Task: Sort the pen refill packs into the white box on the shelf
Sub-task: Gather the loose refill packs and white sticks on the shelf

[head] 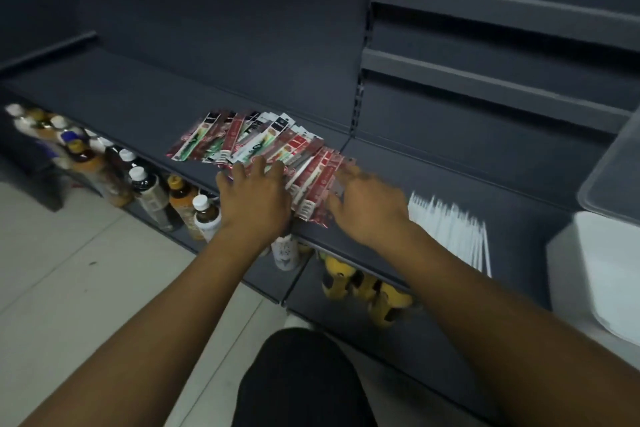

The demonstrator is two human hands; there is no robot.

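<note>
Lying fanned: red, green, black refill packs (263,142).

We cannot read the print on the pen refill packs (263,139), which is too small and soft, and the left hand (254,199) lying flat on them covers the near ends of several. The right hand (369,210) is smeared by motion, so we cannot tell whether its fingers pinch a pack or only touch it. The white box (595,270) is cut off by the right edge, and the shelf (138,97) hides much of the bottles (147,189) standing beneath it.
</note>
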